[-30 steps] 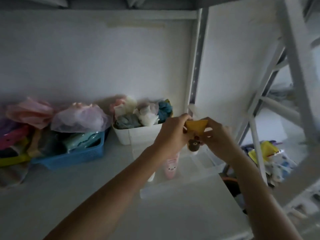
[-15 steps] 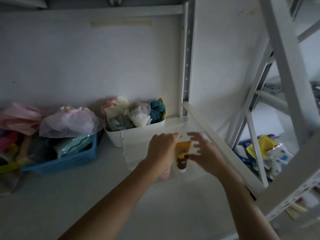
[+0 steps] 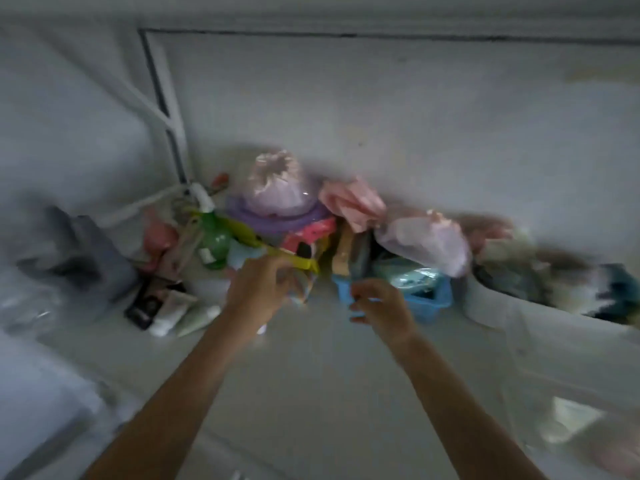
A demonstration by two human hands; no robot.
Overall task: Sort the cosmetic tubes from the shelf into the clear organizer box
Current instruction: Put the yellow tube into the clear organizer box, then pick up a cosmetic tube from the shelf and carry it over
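Observation:
The view is motion-blurred. Three cosmetic tubes lie on the shelf at the left: a black one (image 3: 142, 303), a white one (image 3: 172, 311) and a pale green one (image 3: 198, 318). My left hand (image 3: 258, 289) is stretched toward the clutter at the back, its fingertips on a pale pastel-printed item (image 3: 302, 289); blur hides whether it grips it. My right hand (image 3: 381, 306) hovers beside it with fingers curled apart and nothing in them. The clear organizer box (image 3: 554, 344) stands at the right, with pale shapes inside near its front.
Along the wall are a green bottle (image 3: 214, 242), a purple-and-pink pile (image 3: 277, 209), a blue basket (image 3: 431, 299) with bagged items and a white bin (image 3: 491, 306) of cloths. A white shelf post (image 3: 166, 109) rises at the left.
The view has swung left. Both hands have left the organizer box and the yellow tube, and now reach toward the clutter left of the blue basket.

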